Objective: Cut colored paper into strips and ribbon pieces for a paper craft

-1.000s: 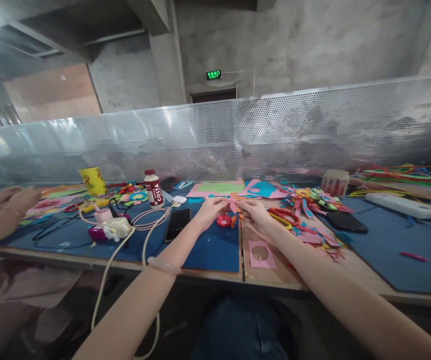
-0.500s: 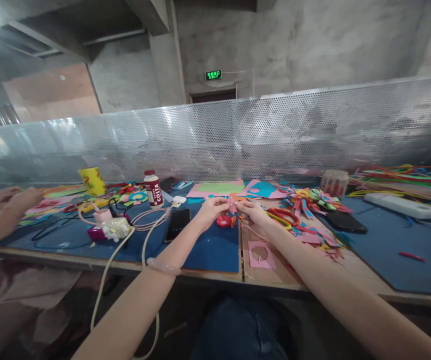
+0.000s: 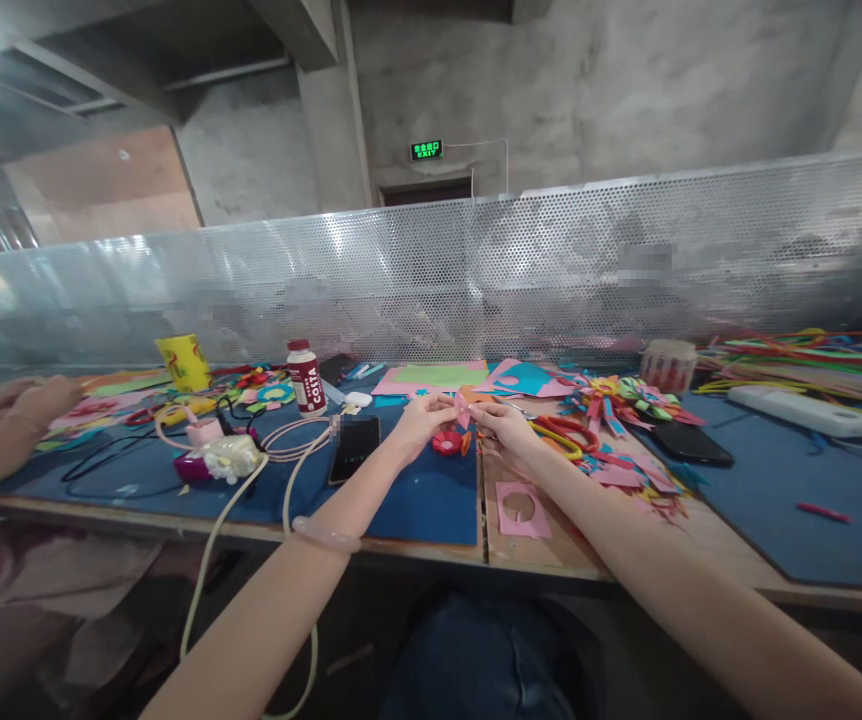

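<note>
Between my two hands is a small pink piece of paper (image 3: 462, 408), pinched at its edges above the table. My left hand (image 3: 425, 425) grips it from the left, fingertips pressed together. From the right, my right hand (image 3: 504, 427) holds its other side between thumb and finger. Just below them a red paper flower (image 3: 447, 442) lies on the blue mat, with a small orange piece (image 3: 466, 444) beside it. A pink square with a round hole (image 3: 522, 509) lies nearer the table's front edge. Red- and yellow-handled scissors (image 3: 562, 437) lie behind my right wrist.
Paper scraps (image 3: 633, 470) and a pile of paper flowers (image 3: 618, 398) lie to the right, near a black phone (image 3: 692, 443). Another phone (image 3: 356, 449), a bottle (image 3: 306, 379) and cables (image 3: 292, 440) are on the left. A co-worker's hands (image 3: 45, 400) are at far left.
The pink paper has tilted slightly between my fingertips, and my right hand has shifted a little to the left. The co-worker's hands moved slightly. Other things on the table stay put.
</note>
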`<state>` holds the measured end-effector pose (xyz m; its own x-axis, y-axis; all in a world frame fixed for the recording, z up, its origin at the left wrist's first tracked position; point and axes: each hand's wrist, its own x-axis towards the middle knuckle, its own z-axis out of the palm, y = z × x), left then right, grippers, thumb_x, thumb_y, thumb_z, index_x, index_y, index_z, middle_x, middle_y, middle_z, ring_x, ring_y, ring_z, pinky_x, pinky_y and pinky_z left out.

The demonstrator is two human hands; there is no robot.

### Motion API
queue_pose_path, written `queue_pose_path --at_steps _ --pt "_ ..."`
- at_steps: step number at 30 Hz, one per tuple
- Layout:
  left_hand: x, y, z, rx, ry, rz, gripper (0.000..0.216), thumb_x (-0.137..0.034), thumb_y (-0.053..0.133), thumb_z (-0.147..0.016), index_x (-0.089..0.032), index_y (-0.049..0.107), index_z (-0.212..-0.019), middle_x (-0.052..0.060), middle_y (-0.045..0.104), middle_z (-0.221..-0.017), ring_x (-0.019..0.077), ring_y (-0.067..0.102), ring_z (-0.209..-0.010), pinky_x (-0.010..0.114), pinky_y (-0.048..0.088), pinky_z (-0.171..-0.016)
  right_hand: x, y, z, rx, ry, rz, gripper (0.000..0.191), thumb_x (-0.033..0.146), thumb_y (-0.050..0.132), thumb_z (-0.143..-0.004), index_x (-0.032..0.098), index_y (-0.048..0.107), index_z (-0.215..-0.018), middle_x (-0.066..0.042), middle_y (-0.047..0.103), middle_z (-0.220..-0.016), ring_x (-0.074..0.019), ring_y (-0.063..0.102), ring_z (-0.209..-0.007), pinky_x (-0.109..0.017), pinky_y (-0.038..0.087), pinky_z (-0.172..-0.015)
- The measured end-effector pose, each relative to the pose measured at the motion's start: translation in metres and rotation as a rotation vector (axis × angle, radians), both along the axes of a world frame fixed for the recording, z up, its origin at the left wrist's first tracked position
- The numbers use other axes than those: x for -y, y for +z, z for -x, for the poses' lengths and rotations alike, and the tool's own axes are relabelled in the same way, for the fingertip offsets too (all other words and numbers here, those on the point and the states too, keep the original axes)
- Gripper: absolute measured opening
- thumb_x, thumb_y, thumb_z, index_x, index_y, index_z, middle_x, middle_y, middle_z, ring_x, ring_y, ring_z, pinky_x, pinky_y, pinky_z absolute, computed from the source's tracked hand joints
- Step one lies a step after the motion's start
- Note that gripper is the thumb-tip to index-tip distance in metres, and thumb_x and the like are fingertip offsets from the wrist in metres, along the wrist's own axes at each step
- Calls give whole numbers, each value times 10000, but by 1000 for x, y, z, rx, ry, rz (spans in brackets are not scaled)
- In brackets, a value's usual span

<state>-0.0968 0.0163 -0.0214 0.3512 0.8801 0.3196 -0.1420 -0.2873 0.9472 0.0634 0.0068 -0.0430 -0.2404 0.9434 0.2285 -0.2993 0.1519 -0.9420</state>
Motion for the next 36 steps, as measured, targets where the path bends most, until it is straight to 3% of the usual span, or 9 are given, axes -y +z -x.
queue_pose_path --at_steps 23,36 --pt "0 -5 1 -17 -10 -7 200 -283 708 -631 -119 643 -725 36 658 -688 126 598 -611 258 465 -632 -1 -5 2 0 2 8 348 434 728 -596 150 593 -745 125 234 -403 -21 175 -337 -181 127 -322" --pt "-7 -8 1 -33 41 -28 236 -316 699 -617 -116 659 -736 44 649 -693 138 594 -618 285 470 -657 8 2 6 17 -58 25 358 439 731 -574 153 581 -728 133 236 -387 -19 179 -322 -176 144 -306"
